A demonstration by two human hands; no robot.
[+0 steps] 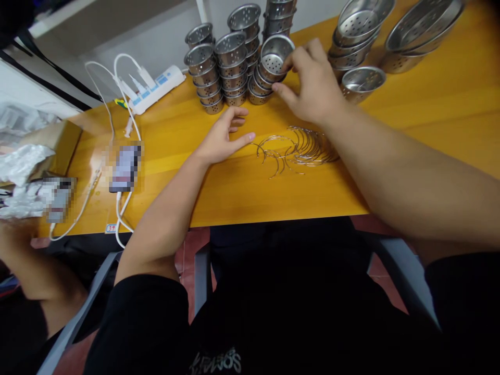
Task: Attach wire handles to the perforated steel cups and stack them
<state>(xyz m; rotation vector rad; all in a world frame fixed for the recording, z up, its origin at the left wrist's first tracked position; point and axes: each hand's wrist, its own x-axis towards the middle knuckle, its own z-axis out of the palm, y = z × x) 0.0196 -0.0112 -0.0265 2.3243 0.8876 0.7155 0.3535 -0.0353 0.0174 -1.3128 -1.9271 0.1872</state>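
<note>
My right hand (314, 86) pinches the edge of a perforated metal cup (275, 54), which sits tilted at the top of a short stack, its open mouth facing me. The thumb lies along the stack's side. My left hand (226, 136) rests low over the table, palm turned inward, fingers apart and holding nothing. Between my forearms lies a loose pile of curved metal wires (308, 148), close to the left thumb. Taller stacks of similar cups (203, 78) stand just beyond my left hand.
Right of my hand are more stacked perforated cups (353, 47), a single cup (363, 80) and larger perforated bowls (422, 36). Leftward lie a power strip (158, 88) with white cables and a phone (125, 167). Another person's arm (35, 271) shows at far left.
</note>
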